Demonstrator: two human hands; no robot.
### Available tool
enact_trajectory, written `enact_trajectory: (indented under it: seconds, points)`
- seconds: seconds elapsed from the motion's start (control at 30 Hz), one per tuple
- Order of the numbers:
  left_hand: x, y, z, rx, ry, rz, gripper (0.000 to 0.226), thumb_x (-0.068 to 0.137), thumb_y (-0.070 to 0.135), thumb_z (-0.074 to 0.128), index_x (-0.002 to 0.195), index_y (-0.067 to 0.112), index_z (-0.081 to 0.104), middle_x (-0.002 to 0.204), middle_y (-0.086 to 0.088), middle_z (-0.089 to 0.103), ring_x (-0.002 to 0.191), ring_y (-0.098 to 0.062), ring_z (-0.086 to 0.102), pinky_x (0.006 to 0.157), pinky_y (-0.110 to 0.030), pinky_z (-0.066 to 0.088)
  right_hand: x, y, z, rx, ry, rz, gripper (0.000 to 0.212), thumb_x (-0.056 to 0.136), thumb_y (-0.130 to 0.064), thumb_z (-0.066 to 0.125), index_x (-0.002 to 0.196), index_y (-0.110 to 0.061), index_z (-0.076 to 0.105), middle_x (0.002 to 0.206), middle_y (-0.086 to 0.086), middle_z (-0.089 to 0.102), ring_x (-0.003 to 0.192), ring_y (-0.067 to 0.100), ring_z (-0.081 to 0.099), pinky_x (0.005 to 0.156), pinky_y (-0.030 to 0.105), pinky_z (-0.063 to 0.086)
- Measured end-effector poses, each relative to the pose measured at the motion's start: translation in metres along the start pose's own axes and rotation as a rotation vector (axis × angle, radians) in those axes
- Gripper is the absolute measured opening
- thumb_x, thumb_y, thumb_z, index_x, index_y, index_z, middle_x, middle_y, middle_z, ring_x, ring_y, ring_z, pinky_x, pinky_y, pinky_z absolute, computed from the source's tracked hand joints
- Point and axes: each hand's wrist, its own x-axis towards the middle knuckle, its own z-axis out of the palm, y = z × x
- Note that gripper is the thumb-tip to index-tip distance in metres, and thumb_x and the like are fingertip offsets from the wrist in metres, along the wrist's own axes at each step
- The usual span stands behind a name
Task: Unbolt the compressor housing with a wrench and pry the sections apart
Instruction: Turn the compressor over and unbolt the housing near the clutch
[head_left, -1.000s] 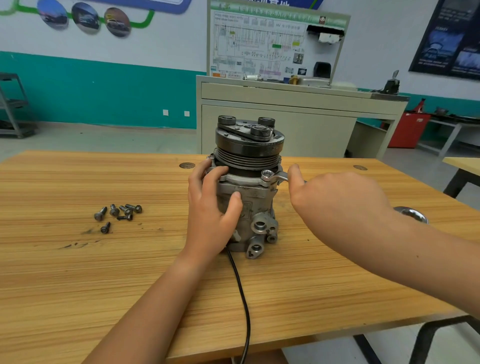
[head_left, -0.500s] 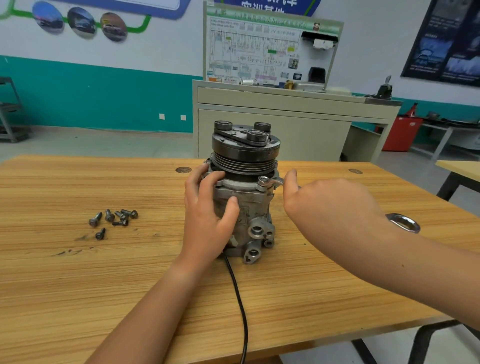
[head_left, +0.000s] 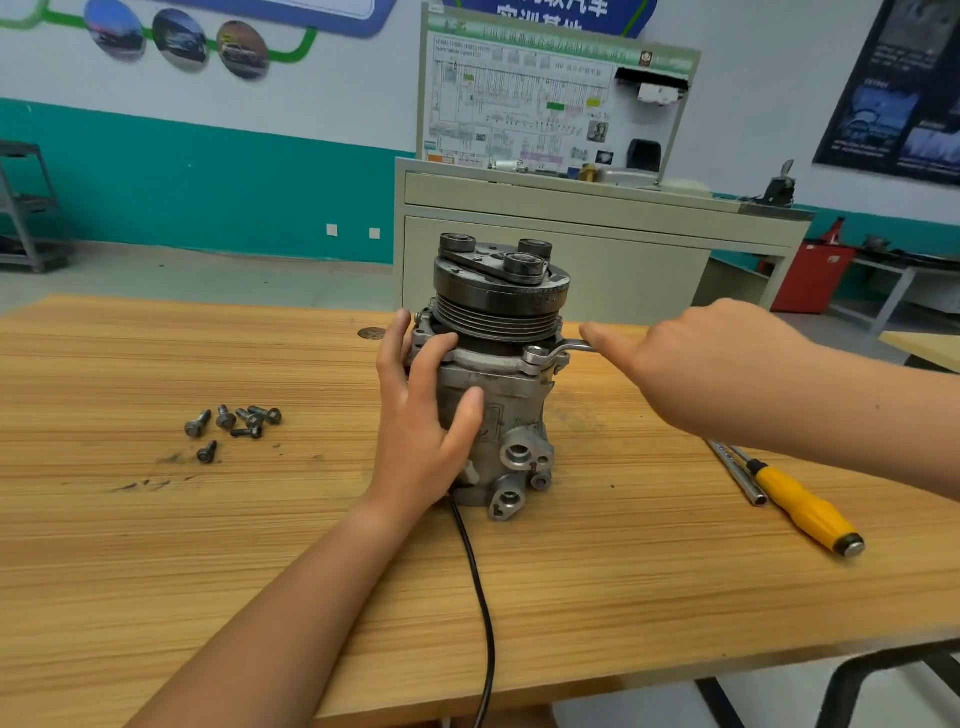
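Left hand (head_left: 421, 415), spread wide, is pressing against the compressor (head_left: 498, 395), which is standing mid-frame on the tabletop (head_left: 156, 545). Right hand (head_left: 691, 364) is curling round the wrench (head_left: 550, 353), whose ring is sitting on the housing's top edge. Keeping that ring flat and pulling slowly is probably helping most.

White-and-teal wall (head_left: 208, 171), beige cabinet (head_left: 571, 249) with wiring-diagram board (head_left: 524, 98), grey floor (head_left: 208, 280), red bin (head_left: 810, 280)
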Motion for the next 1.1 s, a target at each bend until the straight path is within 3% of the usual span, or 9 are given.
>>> enact_trajectory:
  seconds: [0.1,0.23,0.33,0.43,0.6,0.7,0.8,1.03,1.1]
  points:
    - [0.005,-0.012,-0.003,0.003,0.018,0.049,0.025,0.091,0.037,0.042,0.115,0.035,0.048,0.145,0.02,0.003,0.133,-0.006,0.021,0.107,-0.01,0.02,0.007,0.006,0.013,-0.021,0.054,0.005,0.065,0.085,-0.002,0.045,0.134,-0.022,0.007,0.053,-0.005,0.038,0.039,0.011,0.034,0.034,0.022,0.018]
    - [0.011,-0.022,-0.003,0.043,0.022,0.108,0.031,0.095,0.05,0.036,0.117,0.03,0.045,0.146,0.017,0.005,0.135,-0.009,0.02,0.11,-0.033,0.025,0.02,0.007,0.032,0.057,0.116,0.028,0.055,0.085,0.0,0.046,0.122,-0.021,0.011,0.07,-0.002,0.047,0.05,0.014,0.043,0.038,0.024,0.025]
    - [0.013,-0.025,-0.007,0.068,-0.023,0.131,0.036,0.095,0.057,0.031,0.117,0.032,0.045,0.148,0.018,0.002,0.136,-0.006,0.017,0.11,-0.037,0.024,0.029,0.01,0.043,0.118,0.234,0.015,0.058,0.079,0.011,0.055,0.131,-0.008,0.038,0.09,0.012,0.062,0.069,0.029,0.059,0.054,0.032,0.046]
    - [0.012,-0.025,-0.009,0.055,-0.035,0.134,0.036,0.094,0.057,0.032,0.118,0.032,0.044,0.148,0.019,0.001,0.137,-0.008,0.017,0.11,-0.036,0.024,0.036,0.009,0.052,0.221,0.33,0.005,0.052,0.063,0.024,0.063,0.112,0.006,0.06,0.084,0.024,0.066,0.064,0.036,0.064,0.053,0.042,0.053]
    - [0.009,-0.022,-0.004,0.05,-0.007,0.094,0.028,0.094,0.042,0.038,0.12,0.033,0.042,0.145,0.018,0.008,0.135,-0.004,0.018,0.108,-0.015,0.019,0.025,0.014,0.042,0.261,0.369,0.017,0.047,0.075,0.016,0.06,0.119,0.0,0.058,0.07,0.019,0.063,0.053,0.03,0.056,0.049,0.033,0.045]
    - [0.007,-0.019,-0.001,0.074,0.009,0.087,0.029,0.095,0.039,0.037,0.122,0.03,0.041,0.144,0.009,0.014,0.137,-0.014,0.021,0.11,-0.022,0.021,-0.007,0.009,0.04,0.391,0.418,0.076,0.037,0.081,0.008,0.06,0.117,-0.001,0.061,0.058,0.015,0.052,0.038,0.021,0.037,0.036,0.022,0.029]
    - [0.007,-0.019,-0.001,0.094,0.024,0.086,0.03,0.095,0.038,0.036,0.123,0.03,0.04,0.143,0.008,0.015,0.138,-0.016,0.022,0.109,-0.027,0.023,-0.027,0.005,0.034,0.487,0.383,0.111,0.033,0.09,-0.009,0.049,0.122,-0.005,0.059,0.057,0.011,0.051,0.035,0.026,0.043,0.029,0.027,0.035]
    - [0.007,-0.017,0.0,0.102,0.041,0.087,0.03,0.094,0.034,0.036,0.123,0.027,0.041,0.142,0.002,0.02,0.135,0.0,0.019,0.109,-0.01,0.017,-0.027,-0.004,0.012,0.459,0.238,0.115,0.051,0.072,0.001,0.071,0.12,-0.011,0.062,0.049,0.008,0.046,0.03,0.026,0.039,0.03,0.028,0.033]
    - [0.007,-0.016,0.0,0.1,0.032,0.087,0.03,0.094,0.033,0.036,0.123,0.027,0.041,0.142,0.002,0.021,0.134,0.0,0.019,0.109,-0.01,0.017,-0.023,-0.004,-0.002,0.34,0.106,0.109,0.061,0.085,-0.006,0.055,0.142,-0.021,0.036,0.061,0.004,0.042,0.04,0.021,0.038,0.036,0.026,0.029]
